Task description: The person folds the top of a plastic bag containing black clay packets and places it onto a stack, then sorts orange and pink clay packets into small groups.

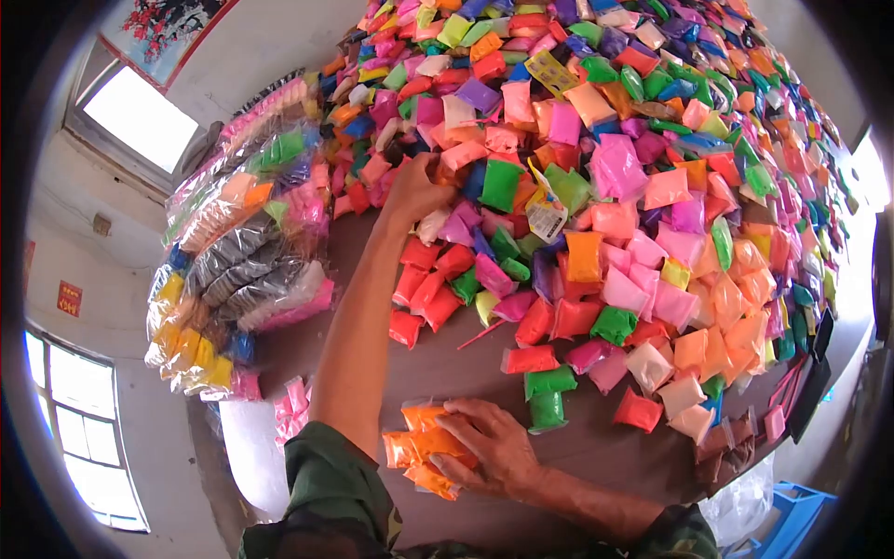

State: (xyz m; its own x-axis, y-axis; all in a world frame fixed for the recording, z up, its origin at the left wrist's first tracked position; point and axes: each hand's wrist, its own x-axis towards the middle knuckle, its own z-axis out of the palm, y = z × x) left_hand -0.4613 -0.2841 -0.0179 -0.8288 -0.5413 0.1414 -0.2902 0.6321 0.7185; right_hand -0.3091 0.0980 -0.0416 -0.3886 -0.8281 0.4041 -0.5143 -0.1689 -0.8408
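Observation:
My left hand reaches forward into the near left side of a big heap of small coloured packets. Its fingertips are hidden among the packets, so what they touch cannot be made out. Close to the table's front edge, my right hand lies over a small cluster of orange packets, its fingers curved round their right side. Just beyond the left hand are pink and green packets. Red packets lie to the right of the left forearm.
Clear bags stuffed with sorted packets are stacked at the left. Two green packets lie at the heap's near edge. A brown table carries everything. At the lower right stand a blue stool and a clear plastic bag.

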